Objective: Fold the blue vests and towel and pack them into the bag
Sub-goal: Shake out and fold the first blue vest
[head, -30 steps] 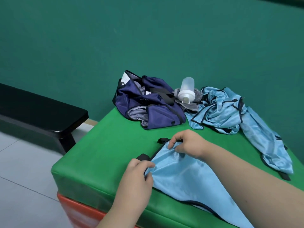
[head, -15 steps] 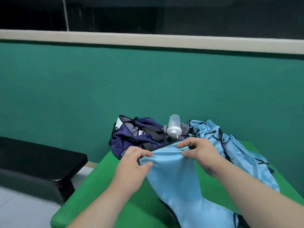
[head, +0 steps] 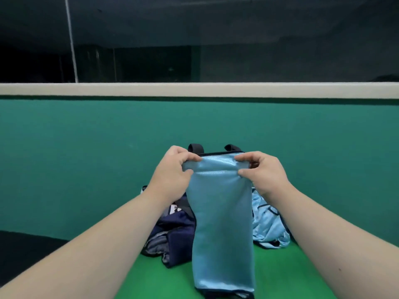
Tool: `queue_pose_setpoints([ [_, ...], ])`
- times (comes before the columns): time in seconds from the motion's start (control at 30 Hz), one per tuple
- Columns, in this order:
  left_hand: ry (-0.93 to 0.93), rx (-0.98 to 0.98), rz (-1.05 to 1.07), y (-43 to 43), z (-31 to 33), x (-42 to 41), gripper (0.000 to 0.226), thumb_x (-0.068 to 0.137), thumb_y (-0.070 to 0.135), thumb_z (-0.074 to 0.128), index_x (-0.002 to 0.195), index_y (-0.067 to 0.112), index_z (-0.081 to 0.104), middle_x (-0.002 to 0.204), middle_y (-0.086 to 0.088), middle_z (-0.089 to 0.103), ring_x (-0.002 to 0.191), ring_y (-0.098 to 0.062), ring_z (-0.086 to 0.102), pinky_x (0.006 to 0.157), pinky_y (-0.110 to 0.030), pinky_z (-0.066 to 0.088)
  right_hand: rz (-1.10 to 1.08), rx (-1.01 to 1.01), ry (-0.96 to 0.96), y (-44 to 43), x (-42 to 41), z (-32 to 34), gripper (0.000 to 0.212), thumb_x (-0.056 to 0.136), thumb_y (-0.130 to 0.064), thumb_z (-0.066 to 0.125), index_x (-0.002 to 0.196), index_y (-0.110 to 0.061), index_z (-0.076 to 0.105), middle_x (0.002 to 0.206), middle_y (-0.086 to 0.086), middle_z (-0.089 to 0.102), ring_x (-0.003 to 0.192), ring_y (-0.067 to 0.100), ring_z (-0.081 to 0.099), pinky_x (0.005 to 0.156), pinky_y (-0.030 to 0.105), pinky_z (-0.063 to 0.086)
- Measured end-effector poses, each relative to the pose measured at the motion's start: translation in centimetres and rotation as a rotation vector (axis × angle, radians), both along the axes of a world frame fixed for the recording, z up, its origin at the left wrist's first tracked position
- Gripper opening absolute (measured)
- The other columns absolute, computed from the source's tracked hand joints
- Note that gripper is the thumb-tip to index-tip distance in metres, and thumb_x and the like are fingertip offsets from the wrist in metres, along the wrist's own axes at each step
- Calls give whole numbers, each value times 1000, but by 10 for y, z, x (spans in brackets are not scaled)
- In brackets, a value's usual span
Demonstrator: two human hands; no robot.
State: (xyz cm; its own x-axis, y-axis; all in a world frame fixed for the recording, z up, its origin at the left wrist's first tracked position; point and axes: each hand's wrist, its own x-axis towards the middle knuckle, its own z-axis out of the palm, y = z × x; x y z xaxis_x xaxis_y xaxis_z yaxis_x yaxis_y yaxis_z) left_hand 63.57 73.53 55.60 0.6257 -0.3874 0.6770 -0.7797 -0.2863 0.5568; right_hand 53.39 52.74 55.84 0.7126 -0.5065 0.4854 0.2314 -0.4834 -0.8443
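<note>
Both hands hold one light blue vest up by its top edge, above the green counter.

The left hand [head: 172, 170] and right hand [head: 263, 172] each pinch a top corner of the light blue vest [head: 222, 223], the fingers [head: 191, 157] curled over the front of the cloth with the thumbs beneath. The vest hangs straight down as a narrow panel. Its black-trimmed straps [head: 195, 147] stick up behind the knuckles, and its lower edge reaches the green counter [head: 280, 275]. Behind it on the left, a navy bag [head: 174, 231] lies open on the counter. On the right sits a crumpled heap of more light blue vests [head: 269, 227], just beside the hanging one. A teal wall [head: 86, 158] rises behind the counter, and a black bench [head: 26, 247] shows at lower left.
</note>
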Motion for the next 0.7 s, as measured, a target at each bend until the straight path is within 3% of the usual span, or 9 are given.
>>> queue_pose_setpoints([
  [0.17, -68, -8, -99, 17, -36, -50, 46, 86, -10, 58, 101, 32, 69, 100, 18, 46, 92, 2, 49, 75, -3, 35, 77, 74, -43, 14, -56, -42, 41, 76, 16, 71, 83, -24, 77, 87, -3, 72, 73, 7, 63, 70, 17, 53],
  [0.27, -22, 28, -158, 36, -97, -93, 50, 82, -14, 60, 99, 32, 71, 101, 21, 46, 99, 0, 51, 82, -4, 35, 74, 33, 48, 22, -101, -106, 49, 73, 15, 75, 80, -33, 79, 88, -12, 69, 80, 10, 62, 75, 19, 48],
  [0.37, 112, 64, -179, 56, -168, -138, 64, 74, -20, 61, 93, 41, 67, 101, 24, 46, 102, 1, 52, 85, -2, 33, 82, 48, 144, 40, -148, -179, 50, 73, 14, 76, 77, -36, 78, 87, -6, 68, 79, 18, 60, 73, 25, 44],
  [0.43, 245, 96, -183, 68, -210, -165, 68, 73, -20, 61, 86, 46, 66, 101, 23, 48, 103, -1, 54, 86, -1, 33, 77, 116, 201, 54, -176, -220, 47, 76, 11, 76, 74, -36, 79, 85, -5, 68, 74, 13, 58, 69, 23, 41],
  [0.57, 427, 170, -162, 86, -262, -205, 49, 80, -9, 65, 85, 40, 67, 103, 20, 51, 95, -5, 57, 76, -9, 39, 27, 119, 342, 78, -212, -275, 40, 79, 2, 78, 74, -38, 78, 82, -15, 67, 67, 3, 56, 65, 16, 40],
  [0.7, 469, 189, -130, 87, -274, -217, 32, 89, 3, 66, 89, 35, 69, 96, 17, 52, 82, 5, 55, 72, -5, 37, -54, 90, 380, 87, -221, -295, 33, 80, 1, 77, 74, -32, 77, 87, -19, 65, 73, 3, 59, 65, 10, 39],
])
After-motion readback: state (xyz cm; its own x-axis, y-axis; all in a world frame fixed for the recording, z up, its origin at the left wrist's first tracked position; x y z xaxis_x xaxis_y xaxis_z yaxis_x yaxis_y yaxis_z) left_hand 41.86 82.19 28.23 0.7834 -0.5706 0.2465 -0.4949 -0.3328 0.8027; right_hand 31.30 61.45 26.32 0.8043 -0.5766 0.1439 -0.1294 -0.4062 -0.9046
